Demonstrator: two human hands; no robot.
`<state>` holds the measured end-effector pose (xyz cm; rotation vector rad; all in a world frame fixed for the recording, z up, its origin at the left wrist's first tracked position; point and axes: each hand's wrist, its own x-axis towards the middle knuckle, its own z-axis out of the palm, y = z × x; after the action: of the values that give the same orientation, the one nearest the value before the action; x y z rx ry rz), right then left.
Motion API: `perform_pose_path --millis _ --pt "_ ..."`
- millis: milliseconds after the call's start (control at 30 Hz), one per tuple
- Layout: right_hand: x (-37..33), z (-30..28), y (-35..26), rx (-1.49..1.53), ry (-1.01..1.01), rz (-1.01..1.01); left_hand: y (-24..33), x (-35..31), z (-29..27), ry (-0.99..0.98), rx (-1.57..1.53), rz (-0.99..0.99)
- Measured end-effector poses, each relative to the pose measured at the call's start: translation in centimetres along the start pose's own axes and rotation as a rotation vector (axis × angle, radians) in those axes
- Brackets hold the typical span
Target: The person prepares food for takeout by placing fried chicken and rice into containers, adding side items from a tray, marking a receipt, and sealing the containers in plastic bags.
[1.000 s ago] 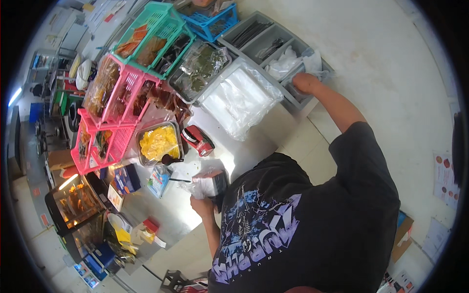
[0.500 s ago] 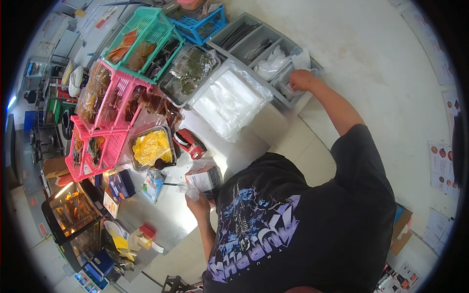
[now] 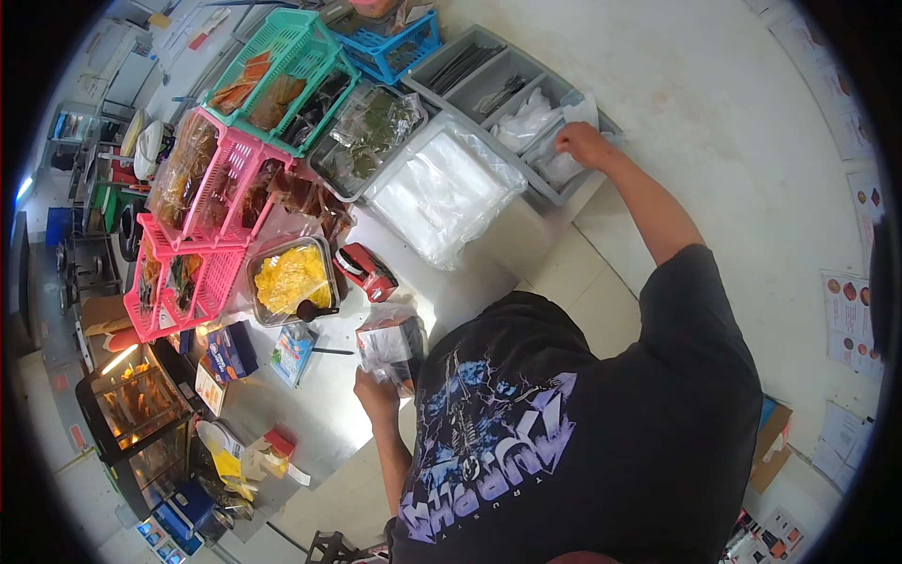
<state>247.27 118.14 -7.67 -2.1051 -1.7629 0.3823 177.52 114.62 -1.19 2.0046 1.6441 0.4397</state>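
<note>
My left hand (image 3: 378, 399) is at the near end of a packed box in a clear plastic bag (image 3: 383, 336), which sits at the table edge against my black T-shirt. Its fingers are closed on the bag's loose plastic. Stretched out to the far right, my right hand (image 3: 584, 145) is over the end compartment of a grey divided tray (image 3: 552, 83). Those fingers curl around thin plastic bags (image 3: 560, 169) lying there; the fingertips are partly hidden.
A red tape dispenser (image 3: 366, 273) and a tub of yellow food (image 3: 293, 282) stand beyond the box. Further off are a stack of clear bags (image 3: 442, 193), pink baskets (image 3: 202, 291), a green basket (image 3: 291, 56) and a lit food warmer (image 3: 141, 404).
My left hand has come down slightly, and the bunched plastic above it now lies lower along the box. The right hand's fingers have shifted a little within the same compartment.
</note>
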Motion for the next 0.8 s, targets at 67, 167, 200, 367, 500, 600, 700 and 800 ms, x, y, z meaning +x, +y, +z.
perform_pose_path --millis 67,167,200,367,500,600,700,800 --pt "0.5 -1.5 -1.5 0.218 0.075 0.207 -0.2 -0.1 -0.4 -0.041 0.016 0.014" --pt "0.2 -4.8 -4.7 0.503 0.281 0.451 0.0 -0.4 -1.1 -0.078 0.009 0.068" --pt "0.2 -5.1 -4.6 0.441 0.263 0.428 0.1 -0.3 -1.1 -0.087 0.001 0.094" --pt "-0.5 -2.9 -3.3 0.043 0.014 0.16 -0.2 0.2 -0.8 -0.148 0.006 0.052" --pt "-0.4 0.0 -3.9 -0.279 -0.123 0.253 -0.2 0.1 -1.2 -0.15 0.032 0.053" --pt "0.0 -0.8 -2.8 -0.157 -0.011 0.339 0.2 0.1 -1.2 -0.115 0.022 0.072" --pt "0.2 -3.4 -2.1 -0.003 0.023 0.479 0.2 -0.1 -1.0 -0.104 0.033 0.078" --pt "-0.8 -5.8 -2.1 0.073 0.135 0.51 0.4 -0.1 -0.6 -0.099 0.035 0.112"
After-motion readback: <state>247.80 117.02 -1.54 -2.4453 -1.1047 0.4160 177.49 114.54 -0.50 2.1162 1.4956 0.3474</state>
